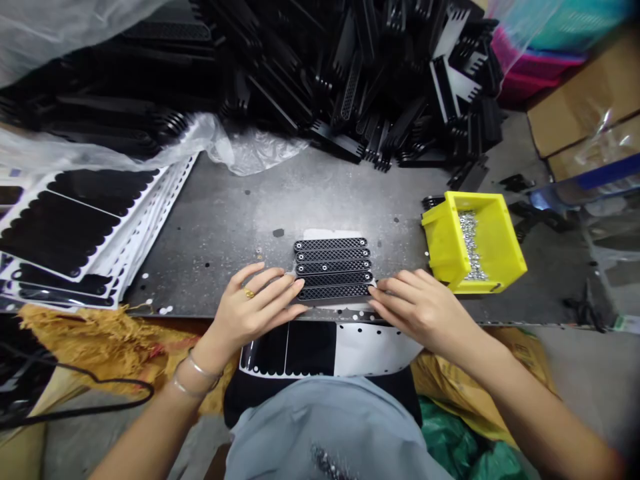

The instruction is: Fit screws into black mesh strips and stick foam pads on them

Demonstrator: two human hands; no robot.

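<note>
Several long black mesh grille strips (332, 267) lie side by side in a row on the grey metal table (225, 220), near its front edge. My left hand (253, 307) rests with its fingers stretched flat against the left ends of the nearest strips; a gold ring is on one finger. My right hand (417, 308) lies with fingers extended touching the right ends of the same strips. Neither hand grips anything. Below the table edge, on my lap, lies a white backing sheet (330, 350) with black adhesive pieces.
A yellow bin (493, 230) of small silver screws stands right of the strips. A heap of black plastic parts (350, 73) fills the back. Stacked white sheets with black stickers (75, 227) lie at left. Cardboard boxes (580, 100) sit at right.
</note>
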